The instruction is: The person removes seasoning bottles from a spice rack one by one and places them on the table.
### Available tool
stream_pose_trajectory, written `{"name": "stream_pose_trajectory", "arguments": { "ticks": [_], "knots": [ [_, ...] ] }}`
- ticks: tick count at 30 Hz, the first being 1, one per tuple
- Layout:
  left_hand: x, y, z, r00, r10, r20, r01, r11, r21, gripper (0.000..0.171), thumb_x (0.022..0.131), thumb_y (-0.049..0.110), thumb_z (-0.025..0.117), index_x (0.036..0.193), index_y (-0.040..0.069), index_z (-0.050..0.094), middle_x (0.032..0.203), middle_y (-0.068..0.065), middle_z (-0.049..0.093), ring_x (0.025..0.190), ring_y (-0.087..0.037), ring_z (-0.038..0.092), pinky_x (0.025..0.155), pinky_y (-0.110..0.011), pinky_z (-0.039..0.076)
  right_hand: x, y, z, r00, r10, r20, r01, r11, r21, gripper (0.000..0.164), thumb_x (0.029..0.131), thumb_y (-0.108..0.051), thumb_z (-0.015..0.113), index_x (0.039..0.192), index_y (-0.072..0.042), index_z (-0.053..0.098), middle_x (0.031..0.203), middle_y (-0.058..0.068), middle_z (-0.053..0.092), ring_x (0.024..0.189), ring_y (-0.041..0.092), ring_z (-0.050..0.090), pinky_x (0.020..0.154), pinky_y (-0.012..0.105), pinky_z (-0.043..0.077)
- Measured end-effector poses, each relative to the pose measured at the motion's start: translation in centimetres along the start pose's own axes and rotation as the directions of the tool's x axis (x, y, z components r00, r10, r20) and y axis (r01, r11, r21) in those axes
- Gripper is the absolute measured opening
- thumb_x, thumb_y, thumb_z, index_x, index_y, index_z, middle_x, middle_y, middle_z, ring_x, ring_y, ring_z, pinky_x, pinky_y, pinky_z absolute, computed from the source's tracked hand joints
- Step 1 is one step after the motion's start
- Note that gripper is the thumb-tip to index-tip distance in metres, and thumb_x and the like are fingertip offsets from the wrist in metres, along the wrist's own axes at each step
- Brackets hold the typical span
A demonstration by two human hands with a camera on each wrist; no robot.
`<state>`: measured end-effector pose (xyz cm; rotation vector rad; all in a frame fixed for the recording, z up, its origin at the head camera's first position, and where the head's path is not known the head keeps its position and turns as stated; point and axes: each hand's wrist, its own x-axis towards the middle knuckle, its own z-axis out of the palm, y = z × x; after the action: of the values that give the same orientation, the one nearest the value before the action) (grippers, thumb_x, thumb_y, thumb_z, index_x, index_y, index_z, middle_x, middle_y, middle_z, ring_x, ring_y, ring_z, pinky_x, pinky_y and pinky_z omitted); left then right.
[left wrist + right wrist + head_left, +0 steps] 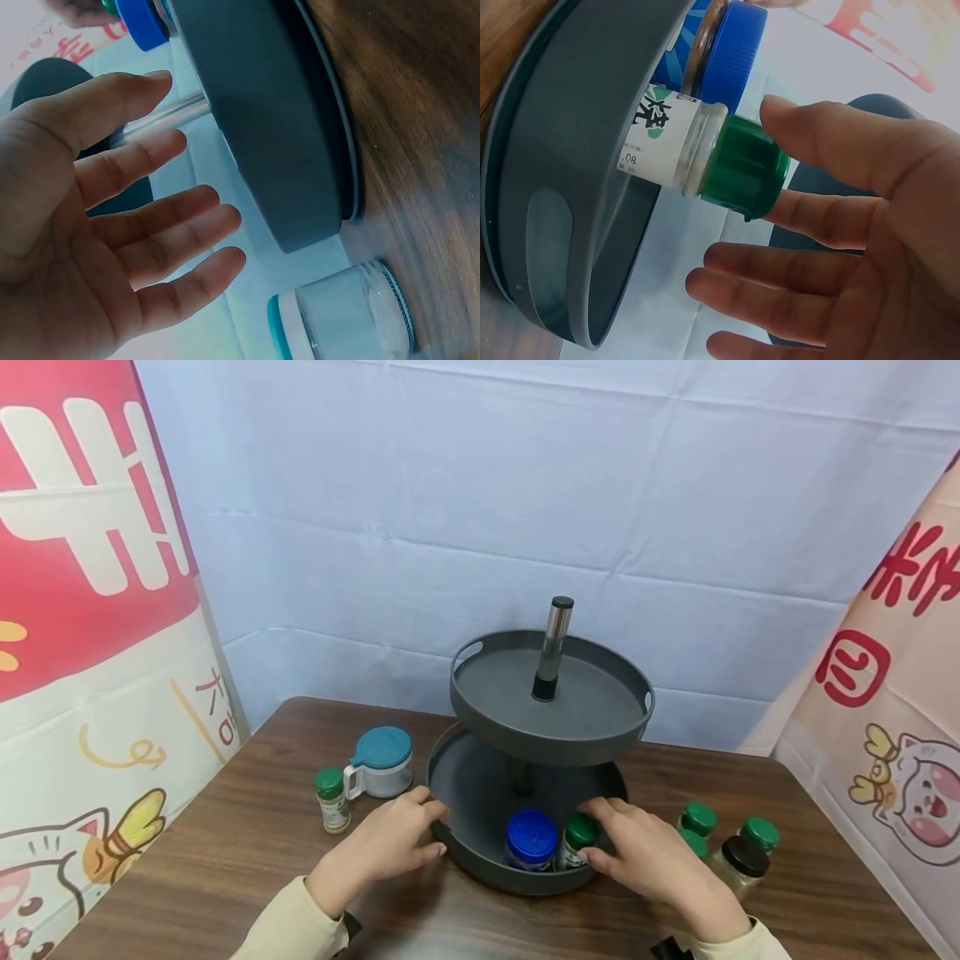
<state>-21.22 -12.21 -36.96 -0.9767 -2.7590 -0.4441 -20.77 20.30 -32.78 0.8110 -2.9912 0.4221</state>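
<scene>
A dark grey two-tier turntable tray (480,860) stands on the table. On its lower tier, near the front right rim, is a small spice jar with a green cap (746,169), next to a blue-lidded jar (531,837). My right hand (641,847) pinches the green cap between thumb and index finger, its other fingers extended. The index fingertip is hidden behind the cap in the right wrist view. At the tray's front left rim, my left hand (393,835) is held with fingers spread and loosely bent, nothing in it.
To the left stand a clear canister with a teal lid (382,760) and another green-capped jar (332,800). Several jars with green caps and a black-capped jar (741,864) stand on the right, by my right forearm. The upper tier (495,693) overhangs the lower one.
</scene>
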Motion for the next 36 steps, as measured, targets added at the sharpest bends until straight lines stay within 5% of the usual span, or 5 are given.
{"name": "stream_pose_trajectory", "arguments": {
  "ticks": [9, 22, 36],
  "knots": [
    [0.9, -0.8, 0.9, 0.995, -0.086, -0.048, 0.084, 0.996, -0.044, 0.029, 0.081, 0.023, 0.072, 0.105, 0.006, 0.065, 0.097, -0.006, 0.055, 0.071, -0.012, 0.054, 0.061, -0.029, 0.047, 0.2, -0.2, 0.1, 1.000, -0.008, 0.006, 0.008, 1.000, 0.009, 0.045, 0.080, -0.033, 0.073, 0.117, -0.012, 0.058, 0.108, 0.005, 0.059, 0.087, 0.019, 0.060, 0.066, 0.037, 0.048],
    [2.4, -0.9, 1.9, 0.967, -0.226, -0.115, 0.226, 0.974, -0.011, 0.031, 0.079, 0.027, 0.074, 0.103, 0.009, 0.067, 0.089, -0.006, 0.056, 0.060, -0.014, 0.051, 0.048, -0.027, 0.040, 0.5, -0.2, 0.5, 0.997, -0.083, -0.010, 0.083, 0.996, 0.022, 0.042, 0.081, -0.026, 0.072, 0.117, -0.011, 0.057, 0.107, 0.006, 0.060, 0.080, 0.018, 0.060, 0.060, 0.035, 0.047],
    [3.6, -1.0, 2.6, 0.901, -0.418, -0.120, 0.417, 0.908, -0.035, 0.033, 0.078, 0.022, 0.074, 0.102, 0.000, 0.065, 0.087, -0.015, 0.054, 0.062, -0.027, 0.055, 0.051, -0.037, 0.047, 0.5, -0.1, 0.9, 0.993, -0.114, -0.038, 0.115, 0.993, 0.008, 0.039, 0.080, -0.023, 0.073, 0.115, -0.012, 0.059, 0.100, 0.004, 0.060, 0.074, 0.013, 0.059, 0.057, 0.031, 0.046]
  ]
}}
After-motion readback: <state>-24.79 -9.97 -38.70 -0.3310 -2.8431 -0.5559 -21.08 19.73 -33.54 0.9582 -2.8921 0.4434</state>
